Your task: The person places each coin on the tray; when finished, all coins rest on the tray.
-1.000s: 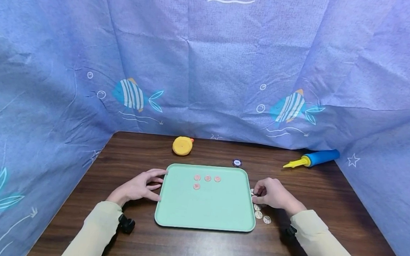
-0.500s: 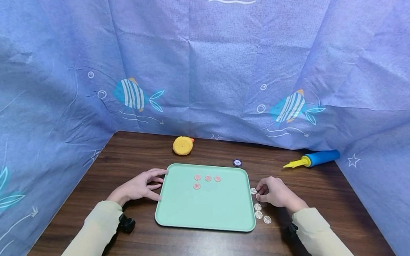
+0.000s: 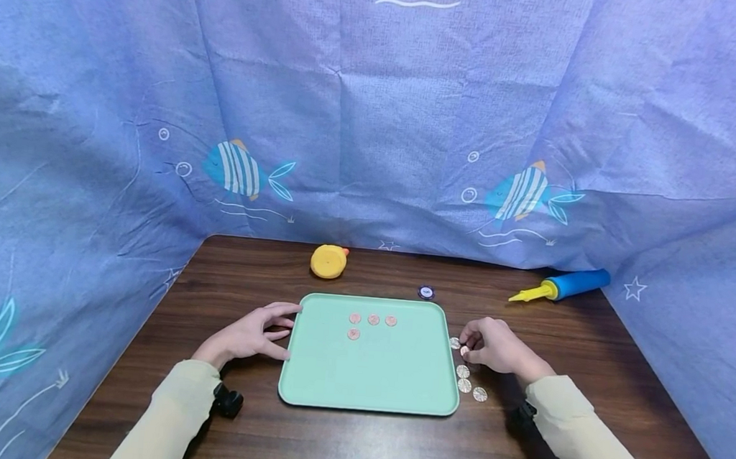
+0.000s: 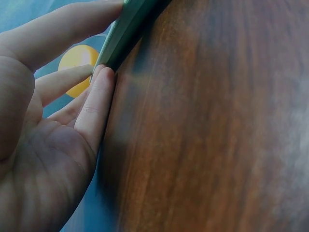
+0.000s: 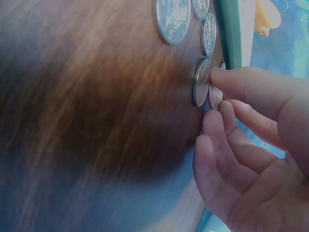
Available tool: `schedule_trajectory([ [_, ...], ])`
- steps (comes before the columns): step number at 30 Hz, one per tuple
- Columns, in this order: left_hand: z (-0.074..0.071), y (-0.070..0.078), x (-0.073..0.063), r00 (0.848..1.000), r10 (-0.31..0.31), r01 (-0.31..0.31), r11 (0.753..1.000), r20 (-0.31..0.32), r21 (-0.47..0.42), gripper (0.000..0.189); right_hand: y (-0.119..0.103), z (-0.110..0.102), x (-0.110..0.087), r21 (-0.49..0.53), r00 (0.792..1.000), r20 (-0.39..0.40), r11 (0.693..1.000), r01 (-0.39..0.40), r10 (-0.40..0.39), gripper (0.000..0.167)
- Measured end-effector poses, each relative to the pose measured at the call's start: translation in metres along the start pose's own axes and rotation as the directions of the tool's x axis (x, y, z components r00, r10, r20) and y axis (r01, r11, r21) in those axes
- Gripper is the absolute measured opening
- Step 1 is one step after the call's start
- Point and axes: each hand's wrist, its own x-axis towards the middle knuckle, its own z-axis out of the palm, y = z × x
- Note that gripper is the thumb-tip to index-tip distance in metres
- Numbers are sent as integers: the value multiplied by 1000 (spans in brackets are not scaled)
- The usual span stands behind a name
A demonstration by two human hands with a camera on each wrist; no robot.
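A pale green tray [image 3: 369,384] lies on the table with several copper-coloured coins [image 3: 373,320] in its upper part. My left hand [image 3: 249,334] rests its spread fingertips and thumb against the tray's left rim; the left wrist view shows the fingers [image 4: 94,108] touching that edge. Beside the right rim, my right hand [image 3: 495,346] pinches a copper-coloured coin [image 5: 216,98] between thumb and fingertips, low at the table. Several silver coins [image 3: 464,385] lie around it, one [image 5: 202,83] close to the thumb. Part of the pinched coin is hidden.
Behind the tray sit a yellow rubber duck [image 3: 328,262] and a dark poker chip [image 3: 426,292]. A blue and yellow hand pump [image 3: 561,285] lies at the back right of the brown wooden table [image 3: 350,451]. Blue fish-print cloth [image 3: 403,117] hangs at the back and sides.
My right hand has shifted slightly right, away from the tray, uncovering a silver coin at the rim and a copper-coloured coin at the fingertips. The left hand and tray stay put.
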Motion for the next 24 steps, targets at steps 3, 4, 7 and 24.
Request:
schedule_trajectory([
  [3, 0, 0, 0, 1000, -1, 1, 1000, -1, 1, 96, 0, -1, -1, -15, 999, -11, 999, 30, -31, 15],
  [4, 0, 0, 0, 1000, -2, 2, 1000, -2, 2, 96, 0, -1, -1, -18, 999, -13, 999, 40, -40, 15],
  [7, 0, 0, -1, 1000, -5, 5, 1000, -3, 4, 95, 0, -2, -2, -25, 998, -17, 998, 52, -53, 15],
  [24, 0, 1, 0, 1000, -4, 4, 1000, -2, 13, 95, 2, -7, -3, 12, 999, -13, 999, 44, -44, 15],
])
